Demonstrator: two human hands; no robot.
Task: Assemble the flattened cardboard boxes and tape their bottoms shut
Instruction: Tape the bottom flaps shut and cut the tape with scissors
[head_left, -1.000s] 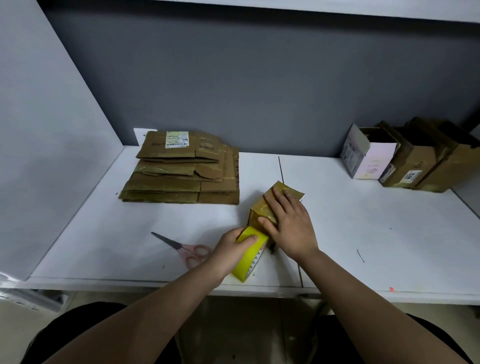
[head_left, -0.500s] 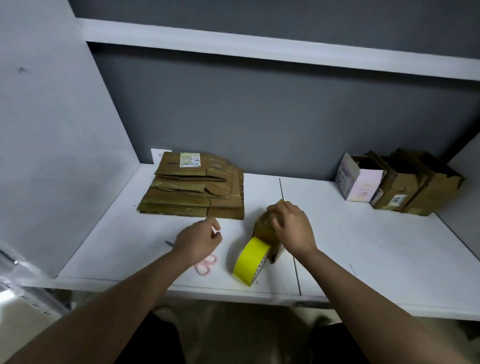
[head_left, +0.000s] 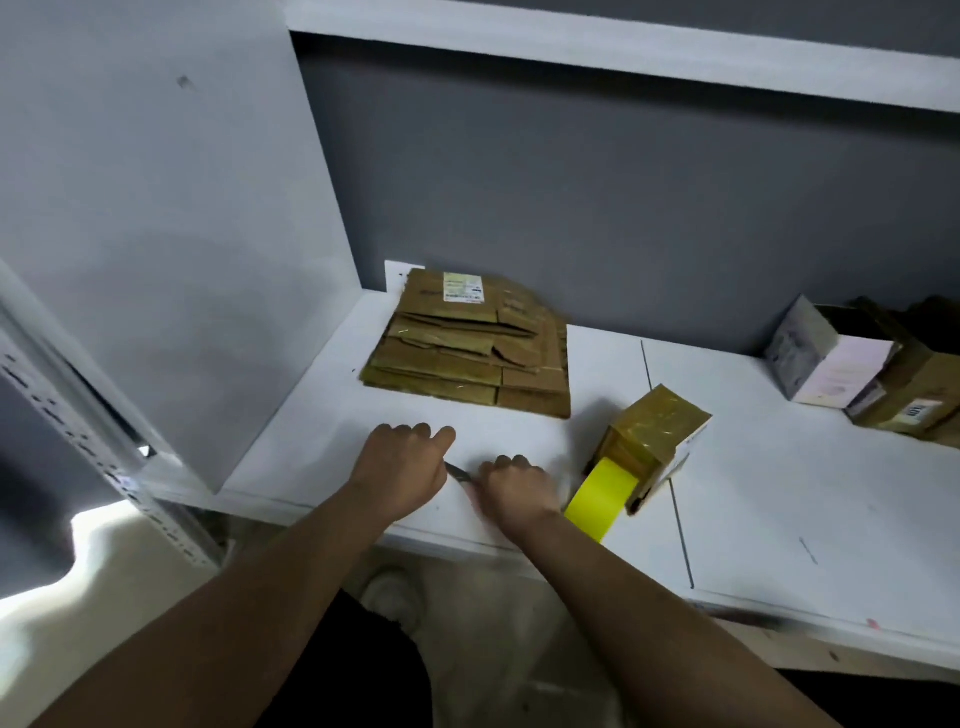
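Both hands are lying close together on the white shelf (head_left: 779, 493), near its front edge. The left hand (head_left: 402, 470) is resting knuckles-up with its fingers curled under; whether it is grasping anything cannot be told. The right hand (head_left: 517, 488) is also sitting with its fingers curled down, and the dark blade of the scissors (head_left: 458, 473) is showing in the gap between the two hands, running under the right hand's fingers. The handles are hidden beneath that hand, so whether it is actually clasping them cannot be told.

Just to the right of the right hand, the yellow tape roll (head_left: 600, 499) is standing on edge, leaning against the small assembled box (head_left: 654, 431), which is sitting with its taped, glossy face turned up. Neither hand is touching the box or the roll.

Beyond the hands, toward the grey back wall, the stack of flattened boxes (head_left: 467, 353) is lying flat, a white label on the top one. Far off to the right of the right hand, a group of finished boxes (head_left: 872, 379) is standing against the wall.
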